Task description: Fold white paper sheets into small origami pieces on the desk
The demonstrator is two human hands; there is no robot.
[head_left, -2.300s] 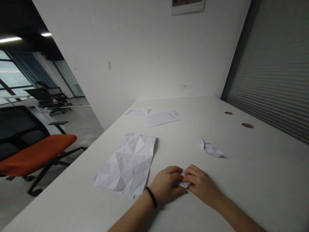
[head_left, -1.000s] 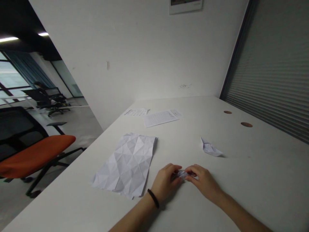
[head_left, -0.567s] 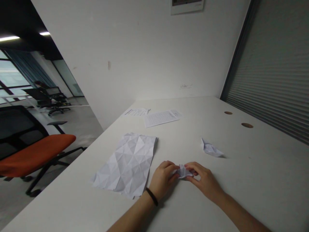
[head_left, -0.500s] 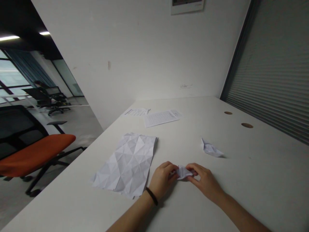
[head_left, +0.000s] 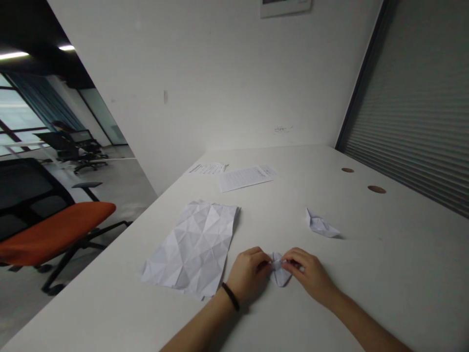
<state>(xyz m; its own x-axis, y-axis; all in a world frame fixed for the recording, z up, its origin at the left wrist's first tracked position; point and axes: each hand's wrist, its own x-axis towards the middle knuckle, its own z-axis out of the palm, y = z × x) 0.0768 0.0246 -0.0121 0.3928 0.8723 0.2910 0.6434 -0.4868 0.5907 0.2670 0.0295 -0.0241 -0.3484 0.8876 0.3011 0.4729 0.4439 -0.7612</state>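
A small folded piece of white paper (head_left: 280,274) hangs between my two hands, just above the white table (head_left: 384,254). My left hand (head_left: 249,274), with a black band on its wrist, pinches the paper's top from the left. My right hand (head_left: 308,275) pinches the same top from the right. The fingertips of both hands almost meet over the paper. Its rounded lower part droops toward the table below them.
A creased sheet of white paper (head_left: 194,247) lies flat to the left of my hands. A finished paper boat (head_left: 320,226) sits further back on the right. Printed sheets (head_left: 244,177) lie near the wall. Two round cable holes (head_left: 376,189) are at the right. An orange office chair (head_left: 54,230) stands left of the table.
The folded paper lay pressed on the table under my fingers; both hands then lifted it and turned it, and it now hangs pinched at the top between them.
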